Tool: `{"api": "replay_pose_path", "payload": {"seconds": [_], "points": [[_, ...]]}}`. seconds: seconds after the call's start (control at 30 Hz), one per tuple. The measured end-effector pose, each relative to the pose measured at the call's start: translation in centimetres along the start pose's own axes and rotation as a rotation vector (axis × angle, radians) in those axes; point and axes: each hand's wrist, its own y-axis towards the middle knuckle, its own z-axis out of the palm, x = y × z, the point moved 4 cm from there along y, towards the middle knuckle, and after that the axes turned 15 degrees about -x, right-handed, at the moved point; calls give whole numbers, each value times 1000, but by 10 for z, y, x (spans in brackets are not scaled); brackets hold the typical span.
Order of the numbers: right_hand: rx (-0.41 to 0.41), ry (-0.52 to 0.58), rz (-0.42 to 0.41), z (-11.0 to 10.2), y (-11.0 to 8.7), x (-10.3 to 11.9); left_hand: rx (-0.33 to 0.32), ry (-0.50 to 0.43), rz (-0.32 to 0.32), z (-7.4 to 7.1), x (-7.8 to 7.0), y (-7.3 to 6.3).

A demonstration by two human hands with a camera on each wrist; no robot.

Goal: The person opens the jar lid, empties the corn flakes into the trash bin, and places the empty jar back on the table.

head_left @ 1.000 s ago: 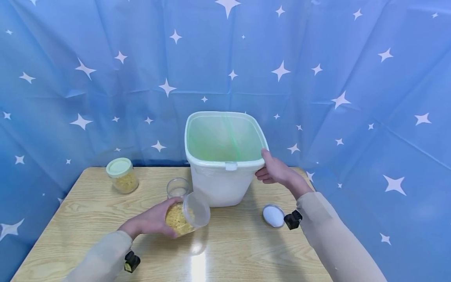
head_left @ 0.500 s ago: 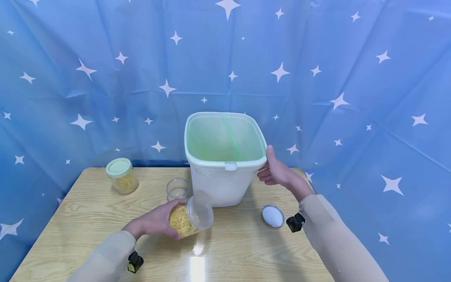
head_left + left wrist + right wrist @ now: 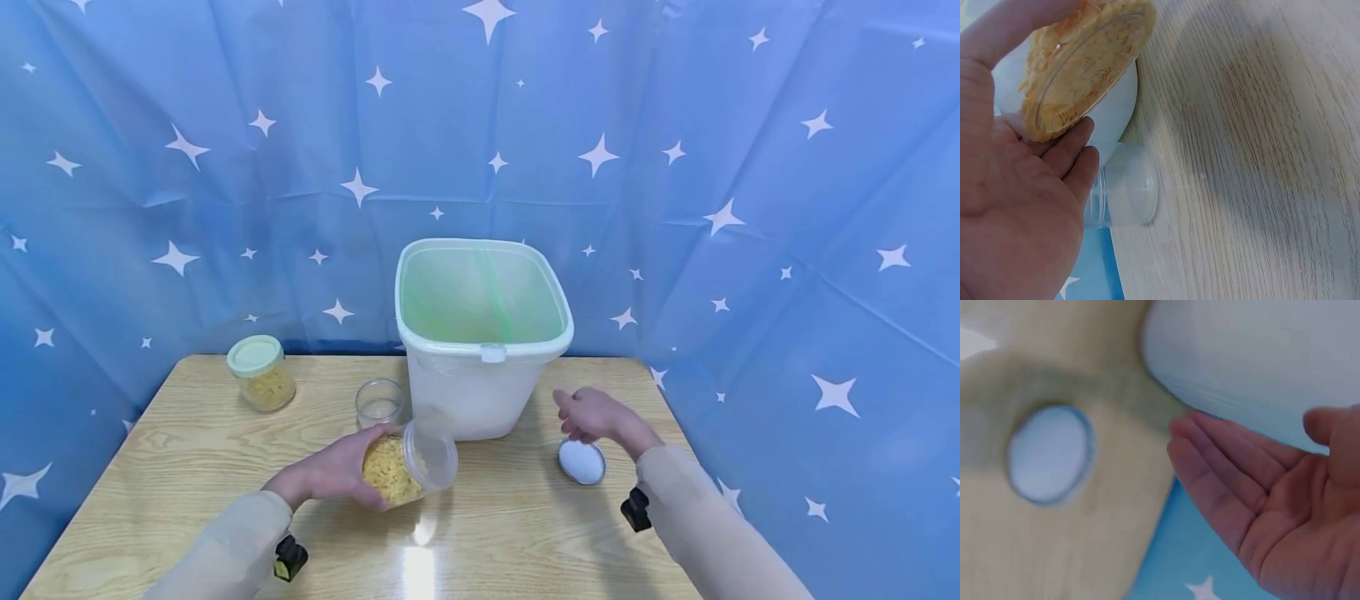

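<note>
My left hand grips a clear plastic jar tilted on its side above the table, its mouth toward the right. Yellow flakes fill the jar's lower part; the left wrist view shows its base between thumb and fingers. Close behind stands a clear jar. A white bin with a pale green liner stands at the back, its top uncovered. My right hand holds nothing, fingers relaxed, beside the bin and just above a round white lid-like disc with a grey rim.
A jar with a pale green lid and yellow contents stands at the back left of the wooden table. Behind the table hangs a blue curtain with white stars.
My right hand has let go of the bin's rim and moved down toward the round white disc. The left hand's tilted jar has shifted slightly right.
</note>
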Motion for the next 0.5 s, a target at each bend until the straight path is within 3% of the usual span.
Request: {"api": "replay_pose_path", "payload": {"seconds": [0.2, 0.37, 0.5], "points": [[80, -53, -11, 42, -10, -5, 12, -12, 7, 2, -5, 1], [139, -31, -51, 68, -16, 4, 0, -11, 19, 5, -7, 2], [192, -44, -188, 84, -21, 17, -5, -20, 29, 8, -7, 3]]}}
